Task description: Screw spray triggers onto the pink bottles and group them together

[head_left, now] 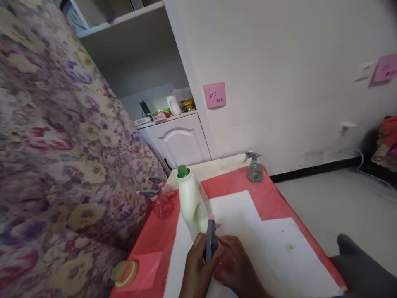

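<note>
A white jug [191,203] with a green open neck stands on white paper [279,252] over a red cloth [155,242]. Just in front of it my left hand [196,268] is closed around a grey and pink spray trigger head [211,240]. My right hand [234,265] wraps around the pink spray bottle body below that head; most of the bottle is hidden by my fingers. A second pink spray bottle [159,198] stands at the cloth's left edge. A clear spray bottle [254,169] stands at the far corner.
A green and yellow lid [124,273] lies on a pink note at the near left. A floral sofa [56,136] rises close on the left. A white cabinet [178,138] and wall stand behind. My grey-clad knee [359,265] shows at right.
</note>
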Motion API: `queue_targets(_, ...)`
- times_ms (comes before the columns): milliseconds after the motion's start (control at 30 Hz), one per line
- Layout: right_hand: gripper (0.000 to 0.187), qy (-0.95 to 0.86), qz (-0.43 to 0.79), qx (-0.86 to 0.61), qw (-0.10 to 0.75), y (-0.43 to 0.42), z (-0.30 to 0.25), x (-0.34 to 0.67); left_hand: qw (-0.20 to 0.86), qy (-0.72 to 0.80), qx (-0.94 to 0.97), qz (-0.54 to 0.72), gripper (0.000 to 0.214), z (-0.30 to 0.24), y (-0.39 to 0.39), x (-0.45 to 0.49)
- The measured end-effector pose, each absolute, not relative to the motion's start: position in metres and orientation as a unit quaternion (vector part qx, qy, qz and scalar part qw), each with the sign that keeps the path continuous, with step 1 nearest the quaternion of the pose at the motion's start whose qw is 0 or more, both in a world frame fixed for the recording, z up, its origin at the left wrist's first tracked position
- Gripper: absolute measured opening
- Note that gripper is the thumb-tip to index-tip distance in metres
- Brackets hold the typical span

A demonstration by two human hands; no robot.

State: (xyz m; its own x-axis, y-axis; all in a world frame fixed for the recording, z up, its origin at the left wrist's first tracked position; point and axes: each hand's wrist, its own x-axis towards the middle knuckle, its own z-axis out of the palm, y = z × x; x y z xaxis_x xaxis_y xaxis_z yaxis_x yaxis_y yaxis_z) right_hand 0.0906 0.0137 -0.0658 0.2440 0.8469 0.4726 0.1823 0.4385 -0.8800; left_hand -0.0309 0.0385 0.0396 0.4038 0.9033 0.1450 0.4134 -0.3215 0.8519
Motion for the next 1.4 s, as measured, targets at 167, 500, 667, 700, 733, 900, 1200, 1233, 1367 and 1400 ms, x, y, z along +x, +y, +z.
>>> queue_targets(167,0.076,-0.552,0.286,-0.446,0.644,0.013,-0.063,0.092,0.422,0.4,0.753,0.308,0.038,0.042,0.043,-0.04)
queue_targets(500,0.068,-0.548,0.308,-0.437,0.643,0.011,-0.066,0.094,0.427,0.413,0.711,0.377,0.036,0.022,0.036,-0.037)
queue_targets(667,0.063,-0.543,0.317,-0.447,0.636,0.011,-0.068,0.094,0.408,0.44,0.692,0.402,0.03,0.02,0.032,-0.027)
queue_targets(700,0.064,-0.54,0.317,-0.449,0.637,0.011,-0.068,0.094,0.402,0.441,0.694,0.403,0.029,0.022,0.033,-0.026)
queue_targets(733,0.065,-0.538,0.319,-0.45,0.637,0.011,-0.068,0.095,0.399,0.439,0.698,0.401,0.027,0.023,0.033,-0.025)
queue_targets(900,0.073,-0.549,0.315,-0.439,0.638,0.012,-0.067,0.098,0.424,0.415,0.717,0.367,0.021,0.032,0.038,-0.029)
queue_targets(1200,0.075,-0.556,0.294,-0.477,0.614,0.014,-0.078,0.098,0.512,0.396,0.684,0.336,0.023,0.026,0.051,-0.041)
queue_targets(1233,0.074,-0.554,0.297,-0.469,0.62,0.013,-0.077,0.098,0.511,0.4,0.68,0.342,0.022,0.026,0.049,-0.039)
queue_targets(1367,0.069,-0.546,0.321,-0.444,0.634,0.011,-0.069,0.097,0.479,0.44,0.64,0.409,0.02,0.023,0.037,-0.027)
queue_targets(1400,0.068,-0.543,0.323,-0.446,0.634,0.011,-0.068,0.097,0.464,0.453,0.631,0.425,0.019,0.021,0.034,-0.024)
